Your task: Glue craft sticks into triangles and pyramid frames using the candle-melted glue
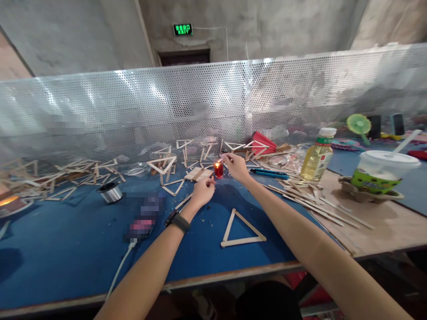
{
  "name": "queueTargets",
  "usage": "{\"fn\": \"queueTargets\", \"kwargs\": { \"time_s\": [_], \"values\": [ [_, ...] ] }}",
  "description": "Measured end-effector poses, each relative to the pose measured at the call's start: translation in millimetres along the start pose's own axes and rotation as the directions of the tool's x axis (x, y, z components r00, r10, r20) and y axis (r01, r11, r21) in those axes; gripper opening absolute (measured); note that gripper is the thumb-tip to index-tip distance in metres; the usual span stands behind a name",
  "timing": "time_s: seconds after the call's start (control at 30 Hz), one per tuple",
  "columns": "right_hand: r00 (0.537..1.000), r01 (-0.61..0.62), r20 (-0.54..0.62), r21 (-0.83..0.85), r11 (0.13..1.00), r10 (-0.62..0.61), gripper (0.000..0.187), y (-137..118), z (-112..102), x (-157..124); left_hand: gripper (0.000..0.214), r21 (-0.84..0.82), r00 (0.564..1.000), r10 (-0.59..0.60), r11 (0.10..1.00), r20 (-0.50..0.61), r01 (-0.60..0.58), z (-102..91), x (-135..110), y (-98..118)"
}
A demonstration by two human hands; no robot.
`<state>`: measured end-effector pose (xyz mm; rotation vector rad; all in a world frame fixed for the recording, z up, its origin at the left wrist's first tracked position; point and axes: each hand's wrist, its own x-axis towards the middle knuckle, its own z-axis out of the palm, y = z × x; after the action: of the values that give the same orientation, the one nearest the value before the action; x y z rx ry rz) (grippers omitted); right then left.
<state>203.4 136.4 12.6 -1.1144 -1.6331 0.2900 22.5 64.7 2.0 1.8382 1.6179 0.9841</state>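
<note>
A small red candle [218, 169] burns in the middle of the blue table mat [66, 253]. My right hand [236, 166] is pinched on a thin stick whose tip is over the flame. My left hand [203, 191], with a black watch on its wrist, is closed just left of the candle; its fingers pinch something small that I cannot make out. A flat bundle of wooden sticks [199, 174] lies beside that hand. Nearer to me lies a finished stick triangle [242, 229].
Several stick triangles [162, 165] and loose sticks [310, 195] lie along the perforated metal screen [133, 111]. A metal tin [110, 192], a blurred device with a white cable [143, 218], a blue pen [268, 173], an oil bottle [317, 156] and a lidded cup [383, 171] stand around.
</note>
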Motion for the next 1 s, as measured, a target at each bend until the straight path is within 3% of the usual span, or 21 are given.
{"fn": "queueTargets", "kwargs": {
  "time_s": [1.0],
  "values": [
    [0.999,-0.044,0.009,-0.083,0.996,0.045,0.037,0.6,-0.4,-1.5,0.021,0.014,0.999,0.016,1.0,0.052,-0.017,0.5,3.5,-5.3]
  ]
}}
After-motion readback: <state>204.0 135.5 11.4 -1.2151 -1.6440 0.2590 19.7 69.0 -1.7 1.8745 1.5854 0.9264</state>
